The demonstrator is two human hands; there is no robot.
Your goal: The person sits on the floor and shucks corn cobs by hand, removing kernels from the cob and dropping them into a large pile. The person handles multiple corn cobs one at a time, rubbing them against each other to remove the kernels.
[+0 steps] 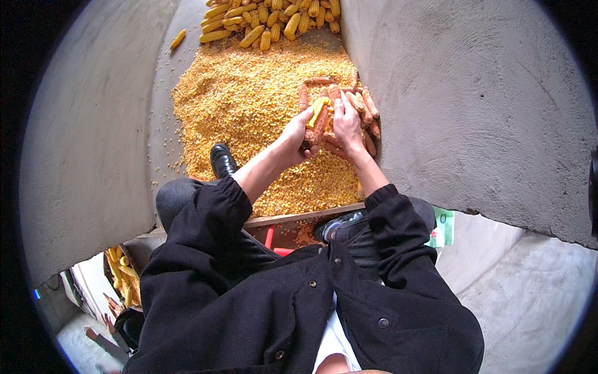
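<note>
My left hand [297, 136] grips a mostly stripped corn cob [318, 120] that slants up and to the right; a strip of yellow kernels [317, 111] shows along its left side. Close on the right, my right hand [346, 120] has its fingers bent around the lower end of a reddish bare cob [334, 92]; how firmly it holds this cob is partly hidden. Both hands are above a wide heap of loose corn kernels [233, 107]. Several bare cobs [369, 104] lie by the right hand, against the wall.
Unshelled ears of corn [275, 21] are piled beyond the kernels, and a single ear [178, 39] lies at the left. Grey concrete walls [467, 107] flank the heap. A wooden board [303, 215] edges its near side. More ears [124, 276] are at the lower left.
</note>
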